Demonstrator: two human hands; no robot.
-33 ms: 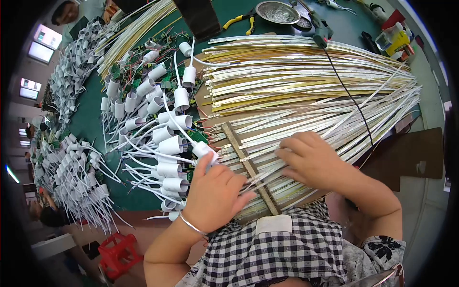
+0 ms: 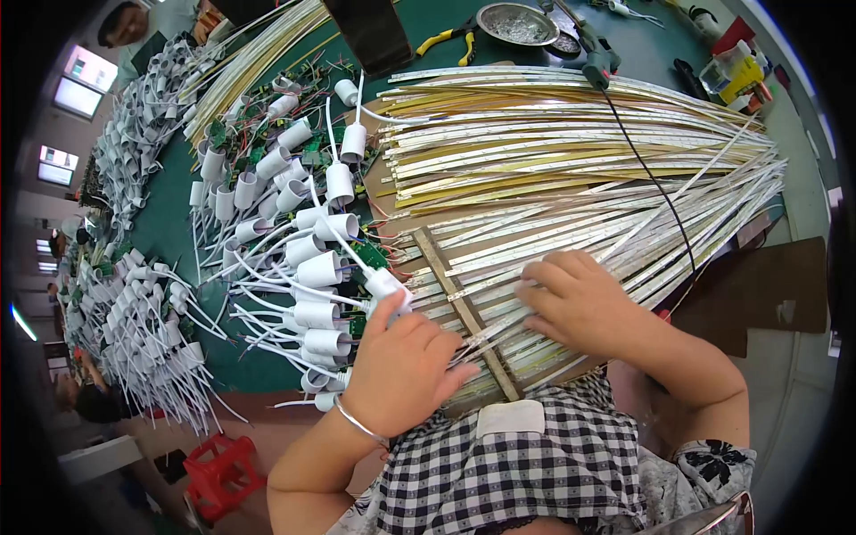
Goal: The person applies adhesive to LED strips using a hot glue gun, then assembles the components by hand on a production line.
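From the head view, we judge the work partly done: many white caps [image 2: 319, 269] lie wired on the green bench [image 2: 169, 236]. Our left hand [image 2: 403, 370] has its fingers clamped on one cap [image 2: 385, 283]; our right hand [image 2: 584, 303] presses, fingers spread, on the pale strips [image 2: 571, 160].

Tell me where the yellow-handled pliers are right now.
In the head view, the pliers lie on the green table at the far edge, top centre, just left of the metal bowl and beyond the fanned light strips.

Assembly workshop, LED strips [image 2: 571, 169], pliers [image 2: 450, 40]
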